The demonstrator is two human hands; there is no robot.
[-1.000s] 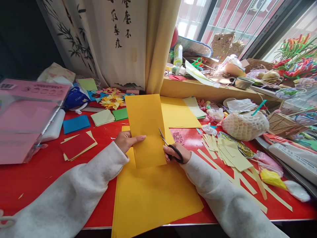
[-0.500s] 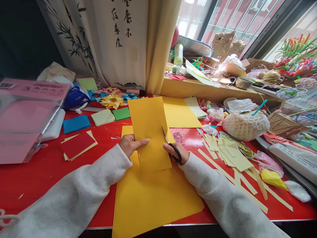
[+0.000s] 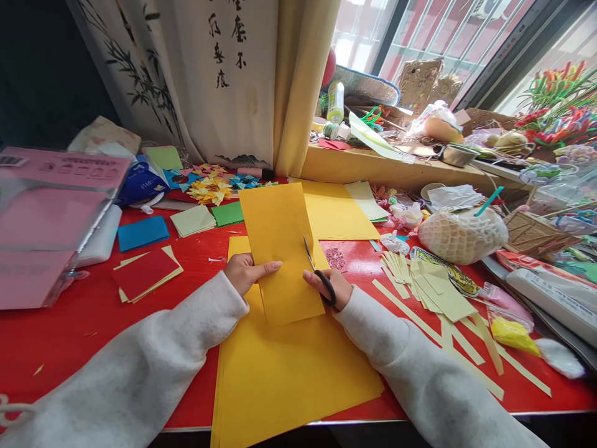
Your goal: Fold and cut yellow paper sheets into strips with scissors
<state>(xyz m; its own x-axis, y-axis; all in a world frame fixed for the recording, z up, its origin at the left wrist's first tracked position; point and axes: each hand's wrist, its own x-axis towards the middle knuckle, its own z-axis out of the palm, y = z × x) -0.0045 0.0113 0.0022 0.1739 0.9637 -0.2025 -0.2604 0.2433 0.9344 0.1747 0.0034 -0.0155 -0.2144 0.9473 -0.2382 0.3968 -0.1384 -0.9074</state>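
Observation:
A rectangular sheet of yellow paper [image 3: 280, 230] is raised above the table, pinched at its left edge by my left hand [image 3: 247, 272], thumb on top. My right hand [image 3: 332, 287] is closed round black-handled scissors [image 3: 331, 287] at the sheet's right side. One scissor blade lies over the front of the paper; the other is hidden behind it, so I cannot tell how far the blades are apart. Beneath both hands rests a stack of larger yellow sheets [image 3: 298, 379], which reaches past the table's front edge.
Cream paper strips and pieces [image 3: 441, 292] lie to the right, near a netted round thing [image 3: 464, 233]. On the left are red and cream cards [image 3: 148, 274], blue cards [image 3: 143, 233] and a pink package [image 3: 51, 230]. More yellow sheets [image 3: 342, 211] lie behind.
My right hand and the scissors have shifted slightly left, further onto the yellow sheet. The left hand keeps its hold and has hardly moved.

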